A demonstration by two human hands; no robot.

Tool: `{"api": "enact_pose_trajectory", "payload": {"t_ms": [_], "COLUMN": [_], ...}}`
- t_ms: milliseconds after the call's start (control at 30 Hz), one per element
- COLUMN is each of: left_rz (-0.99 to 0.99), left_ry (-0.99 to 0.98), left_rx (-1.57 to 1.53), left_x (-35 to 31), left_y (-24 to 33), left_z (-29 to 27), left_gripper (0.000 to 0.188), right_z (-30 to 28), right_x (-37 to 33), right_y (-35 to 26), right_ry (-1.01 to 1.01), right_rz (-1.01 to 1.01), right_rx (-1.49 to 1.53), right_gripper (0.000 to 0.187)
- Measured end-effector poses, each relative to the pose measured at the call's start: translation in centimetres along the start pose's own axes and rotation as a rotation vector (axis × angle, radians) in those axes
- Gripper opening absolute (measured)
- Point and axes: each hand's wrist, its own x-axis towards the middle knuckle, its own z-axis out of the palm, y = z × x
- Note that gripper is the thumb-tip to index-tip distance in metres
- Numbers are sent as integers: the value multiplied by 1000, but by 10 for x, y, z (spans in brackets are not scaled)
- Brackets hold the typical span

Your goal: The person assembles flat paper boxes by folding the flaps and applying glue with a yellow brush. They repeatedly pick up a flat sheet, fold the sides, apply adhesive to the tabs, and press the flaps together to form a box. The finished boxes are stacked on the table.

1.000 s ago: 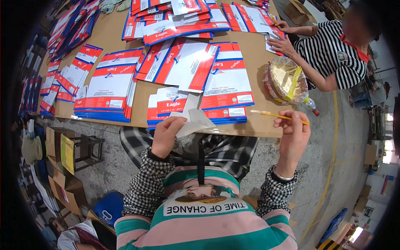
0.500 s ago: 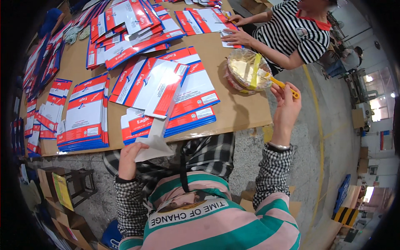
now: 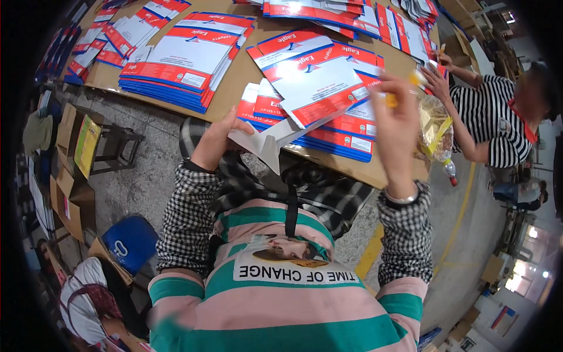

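Observation:
My left hand [image 3: 218, 139] pinches the white flap [image 3: 264, 144] of a flat printed paper envelope at the table's near edge, thumb on top. The envelope [image 3: 322, 88], white with red and blue bands, lies face up on a fanned stack of the same kind. My right hand [image 3: 394, 132], smeared by motion, is closed round a yellow-handled brush [image 3: 391, 100] and hovers above the right side of that stack. The brush's bristles cannot be made out. Right of this hand is a plastic-lined bowl [image 3: 435, 126] with a yellow strip across it.
A neat stack of printed envelopes [image 3: 185, 56] stands left of the work, with more piles behind. The brown tabletop [image 3: 231, 97] ends just before my lap. A person in a striped shirt [image 3: 489, 111] works at the right. A blue stool [image 3: 130, 243] stands at lower left.
My right hand has carried the brush away from the bowl, leftward over the envelopes. My left hand still holds the flap. The whole view has turned, shifting the table's contents right.

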Motion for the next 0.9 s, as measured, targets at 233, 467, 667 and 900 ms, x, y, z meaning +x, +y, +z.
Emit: {"api": "enact_pose_trajectory", "payload": {"t_ms": [233,467,667,900], "left_rz": [120,455,612,716], "left_ry": [-58,-67,331,474], "left_rx": [-189,-52,303,646], "left_x": [2,15,-29,-37], "left_y": [-8,-36,-36,-70], "left_z": [-4,-9,-2,48], "left_gripper": [61,27,76,130], "right_z": [103,119,126,130], "right_x": [3,-6,4,30], "right_y": [8,49,88,85], "right_ry": [-519,-788,-743,-952], "right_rz": [-223,-466,-590,-419], "right_rx": [-508,-669,-609,-716], "right_gripper": [42,52,24,47]}}
